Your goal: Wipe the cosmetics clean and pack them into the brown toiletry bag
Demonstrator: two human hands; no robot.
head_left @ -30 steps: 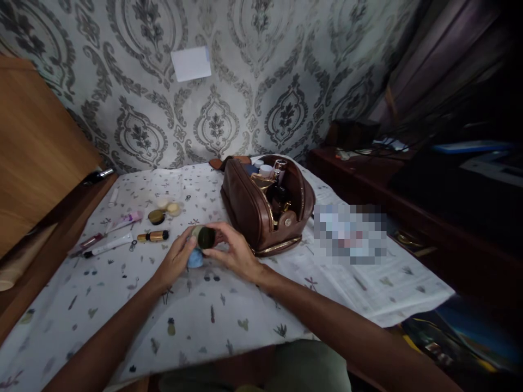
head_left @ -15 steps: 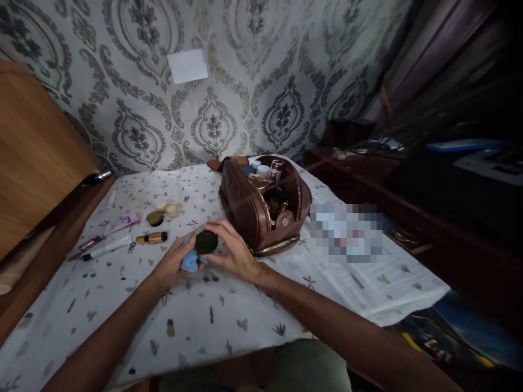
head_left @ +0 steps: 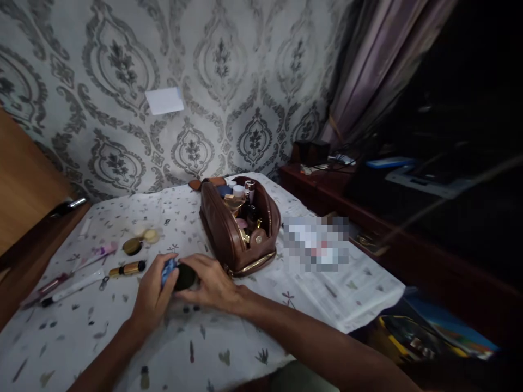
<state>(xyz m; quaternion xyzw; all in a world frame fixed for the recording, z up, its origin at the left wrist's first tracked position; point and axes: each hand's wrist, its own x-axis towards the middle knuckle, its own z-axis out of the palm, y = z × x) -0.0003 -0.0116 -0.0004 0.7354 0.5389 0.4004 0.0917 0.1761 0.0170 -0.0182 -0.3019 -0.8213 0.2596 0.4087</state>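
Observation:
Over the front of the table, my right hand (head_left: 210,280) grips a dark round jar (head_left: 186,277) with its fingers around the edge. My left hand (head_left: 154,288) is closed on a light blue cloth (head_left: 168,270) and presses it against the jar's left side. Just beyond my hands stands an unzipped brown leather toiletry bag (head_left: 223,226), with several bottles and jars inside. To the left of my left hand lie a gold tube with a black cap (head_left: 127,269) and a small round gold-and-black pot (head_left: 133,246).
Several tubes, among them a white tube (head_left: 73,287) and a pink tube (head_left: 96,256), lie at the table's left. A pixelated item (head_left: 316,242) lies right of the bag. A dark wooden desk (head_left: 318,185) adjoins at right.
My view has turned to the right, so the table's things sit further left. My left hand has shifted the cloth on the jar, which both hands still hold.

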